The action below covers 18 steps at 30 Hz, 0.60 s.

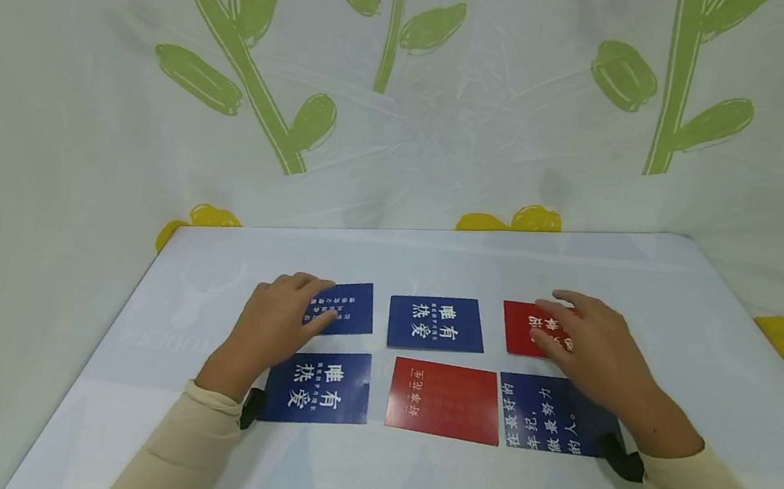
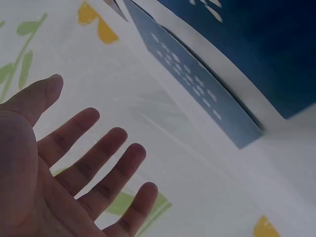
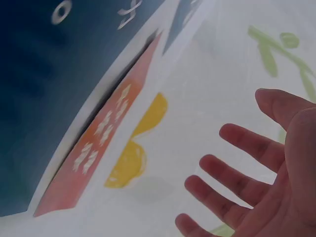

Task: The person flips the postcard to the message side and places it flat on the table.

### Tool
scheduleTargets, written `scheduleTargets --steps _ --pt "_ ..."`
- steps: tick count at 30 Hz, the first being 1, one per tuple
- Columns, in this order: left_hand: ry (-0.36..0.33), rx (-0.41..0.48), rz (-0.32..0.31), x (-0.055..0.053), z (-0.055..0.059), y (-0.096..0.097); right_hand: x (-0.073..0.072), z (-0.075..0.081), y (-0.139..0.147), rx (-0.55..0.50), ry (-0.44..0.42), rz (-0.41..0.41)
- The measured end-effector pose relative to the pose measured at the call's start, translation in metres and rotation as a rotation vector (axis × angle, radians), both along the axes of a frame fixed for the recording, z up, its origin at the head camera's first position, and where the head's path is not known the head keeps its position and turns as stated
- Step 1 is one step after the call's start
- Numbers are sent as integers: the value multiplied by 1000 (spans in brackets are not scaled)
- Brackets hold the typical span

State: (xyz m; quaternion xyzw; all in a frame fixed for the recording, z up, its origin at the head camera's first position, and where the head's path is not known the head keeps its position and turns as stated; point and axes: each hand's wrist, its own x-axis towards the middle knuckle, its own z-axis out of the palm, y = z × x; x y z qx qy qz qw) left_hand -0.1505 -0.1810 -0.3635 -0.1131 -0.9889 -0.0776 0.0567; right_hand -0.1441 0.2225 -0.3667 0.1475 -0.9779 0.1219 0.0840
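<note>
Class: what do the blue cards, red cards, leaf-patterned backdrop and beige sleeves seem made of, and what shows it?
Blue cards, red cards: probably smooth printed card or stiff paper; they look thin, flat and sharp-cornered.
Leaf-patterned backdrop: perhaps fabric or plastic sheeting, fairly dull; fine creases show, but which is unclear.
Beige sleeves: likely soft matte cloth, gathered in folds.

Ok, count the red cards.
2: one red card in the middle of the near row, and a second red card at the right end of the far row, partly hidden by the right hand. Any underneath others wouldn't show.
</note>
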Motion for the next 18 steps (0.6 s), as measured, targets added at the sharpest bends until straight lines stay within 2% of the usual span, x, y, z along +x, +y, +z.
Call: scheduleTargets --steps 10,18 --pt "72 -13 -115 10 2 20 14 3 -5 -48 64 61" --pt "103 0 -171 15 5 42 16 6 -4 -16 12 62"
